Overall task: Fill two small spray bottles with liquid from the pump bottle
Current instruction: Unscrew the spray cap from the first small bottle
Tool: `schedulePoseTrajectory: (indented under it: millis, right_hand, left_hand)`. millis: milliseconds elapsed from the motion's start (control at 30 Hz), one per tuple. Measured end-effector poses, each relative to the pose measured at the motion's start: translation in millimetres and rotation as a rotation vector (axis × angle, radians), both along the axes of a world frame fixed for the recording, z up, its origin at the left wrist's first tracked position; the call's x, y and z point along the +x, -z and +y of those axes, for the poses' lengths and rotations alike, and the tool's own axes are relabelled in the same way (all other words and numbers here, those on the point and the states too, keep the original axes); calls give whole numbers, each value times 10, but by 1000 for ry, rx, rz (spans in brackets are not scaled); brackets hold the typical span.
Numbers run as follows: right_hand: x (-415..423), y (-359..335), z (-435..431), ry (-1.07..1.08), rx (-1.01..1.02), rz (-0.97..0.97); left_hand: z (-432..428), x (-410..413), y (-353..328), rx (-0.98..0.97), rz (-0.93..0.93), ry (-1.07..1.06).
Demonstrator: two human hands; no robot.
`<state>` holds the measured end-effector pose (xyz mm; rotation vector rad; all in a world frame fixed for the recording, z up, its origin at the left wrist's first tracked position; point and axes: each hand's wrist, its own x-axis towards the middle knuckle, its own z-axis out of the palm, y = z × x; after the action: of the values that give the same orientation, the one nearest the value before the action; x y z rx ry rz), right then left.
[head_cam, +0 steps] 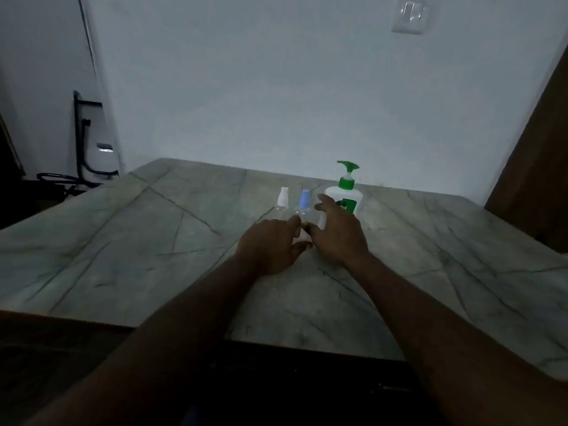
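Note:
Two small clear spray bottles stand side by side on the marble table (153, 241): one with a white cap (282, 199), one with a blue cap (304, 202). To their right stands a white pump bottle (345, 198) with a green pump head and green label. My left hand (270, 245) hovers just in front of the spray bottles, fingers loosely curled, holding nothing. My right hand (336, 230) is spread open in front of the pump bottle and hides its lower part. A small white object shows between the right hand's fingers; I cannot tell what it is.
A pale wall runs behind the table, with a light switch (407, 16) high up. A black metal frame with cables (83, 142) stands at the left beyond the table edge. A brown wooden panel (541, 149) rises at the right. The scene is dim.

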<state>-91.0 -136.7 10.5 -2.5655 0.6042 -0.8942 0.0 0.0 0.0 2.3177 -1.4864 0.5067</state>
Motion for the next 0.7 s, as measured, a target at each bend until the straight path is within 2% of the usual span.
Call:
schedulePoseTrajectory:
  millis: [100,300,500,700]
  right_hand:
    - [121,41,-86,-31,69,-12]
    - [268,142,-199,-112,113,-71]
    - [-62,133,-325,-222,6,-72]
    - [-294,274,-524,-316,82,-193]
  left_hand:
    - [-116,92,37,-82,-9,4]
    - [-207,232,116,-100,30,11]
    - [-234,234,146,-110,63,-14]
    - [-484,99,148,-132,103,122]
